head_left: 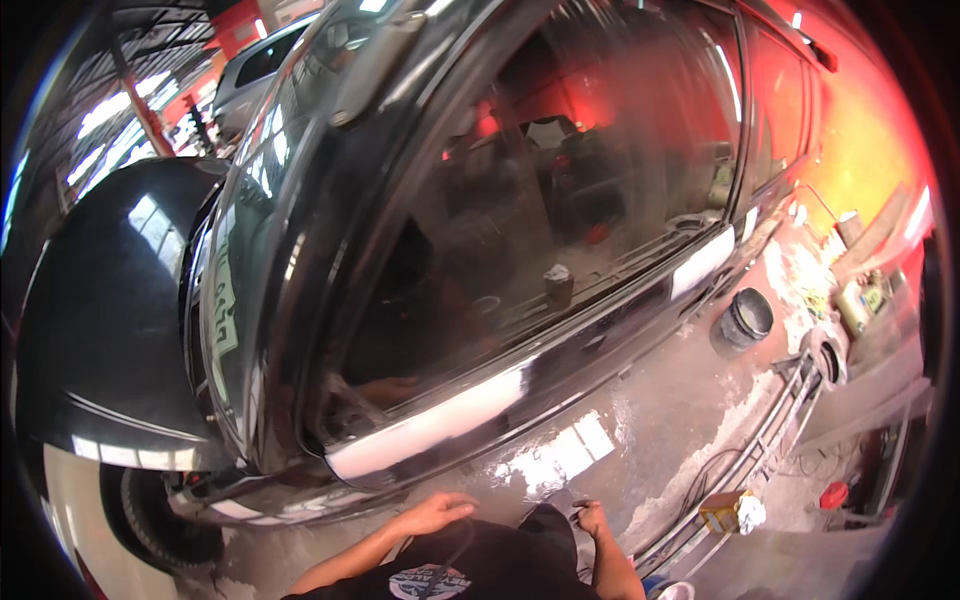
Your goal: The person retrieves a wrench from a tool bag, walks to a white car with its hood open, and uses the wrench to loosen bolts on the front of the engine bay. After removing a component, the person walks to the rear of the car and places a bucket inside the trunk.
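Black car door panel (560, 400), sanded dull grey across its lower half, fills the middle of my view; its glossy upper edge runs under the side window (540, 190) and catches white glare. The panel sits just ahead of both hands, low in the frame.

Left hand (437, 513): I see it raised near the panel's lower edge, fingers loosely curled, palm turned down. A thin dark cord or hose (455, 550) runs from under it back toward the black shirt (480, 570). I cannot tell whether the fingers actually grip the cord or merely rest over it.

Right hand (590, 517): closed narrowly around a small dark object, too small and shadowed to name. It sits close to the panel surface; contact I cannot confirm.

Between the hands a dark rounded shape, probably a knee or cap, blocks part of the view.

Surroundings I note: front wheel (160, 515) at lower left below the glossy black fender (110, 310). A black tub (743, 322) rests near the door's rear edge. To the right, a cluttered floor with a yellow box and white rag (735, 512), a red-capped item (833, 494), and cans along an orange-red wall (870, 130). A silver vehicle (250, 75) stands at the upper left, well apart.
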Demonstrator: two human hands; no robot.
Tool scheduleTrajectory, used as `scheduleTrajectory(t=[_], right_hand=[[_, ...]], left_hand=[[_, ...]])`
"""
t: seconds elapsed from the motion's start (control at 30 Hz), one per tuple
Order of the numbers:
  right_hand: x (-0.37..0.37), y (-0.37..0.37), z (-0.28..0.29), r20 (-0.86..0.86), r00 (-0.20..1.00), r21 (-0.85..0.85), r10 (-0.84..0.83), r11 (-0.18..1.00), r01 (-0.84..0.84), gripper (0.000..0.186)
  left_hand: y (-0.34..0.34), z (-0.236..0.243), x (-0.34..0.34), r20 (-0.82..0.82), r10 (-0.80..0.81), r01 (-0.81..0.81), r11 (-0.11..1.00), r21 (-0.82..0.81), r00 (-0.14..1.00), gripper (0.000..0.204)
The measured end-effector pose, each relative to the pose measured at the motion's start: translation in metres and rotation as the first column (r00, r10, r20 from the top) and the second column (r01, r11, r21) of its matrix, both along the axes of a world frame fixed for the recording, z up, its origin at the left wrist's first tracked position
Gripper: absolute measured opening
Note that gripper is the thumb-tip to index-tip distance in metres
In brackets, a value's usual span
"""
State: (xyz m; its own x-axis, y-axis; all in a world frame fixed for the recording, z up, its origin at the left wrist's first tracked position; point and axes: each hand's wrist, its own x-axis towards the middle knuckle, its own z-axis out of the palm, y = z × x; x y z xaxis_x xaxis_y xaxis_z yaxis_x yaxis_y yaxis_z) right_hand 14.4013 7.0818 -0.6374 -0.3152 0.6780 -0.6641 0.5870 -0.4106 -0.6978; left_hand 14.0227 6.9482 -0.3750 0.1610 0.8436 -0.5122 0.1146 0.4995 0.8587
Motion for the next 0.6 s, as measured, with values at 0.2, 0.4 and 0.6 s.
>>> scheduleTrajectory(t=[0.2,0.4,0.6], right_hand=[[0.100,0.058,-0.007,-0.012,0.996,-0.089,-0.088,0.992,0.087,0.044],[0.144,0.083,-0.031,-0.026,0.987,-0.216,-0.157,0.965,0.148,0.046],[0.167,0.092,-0.074,-0.164,0.957,0.126,0.240,0.967,-0.221,0.046]], left_hand=[[-0.002,-0.077,0.031,-0.269,0.031,-0.079,0.982,-0.170,0.963,0.033],[-0.016,-0.185,0.022,-0.311,-0.010,-0.113,0.920,-0.375,0.950,0.026],[0.006,-0.218,0.040,-0.232,-0.244,0.146,0.916,-0.374,0.942,0.031]])
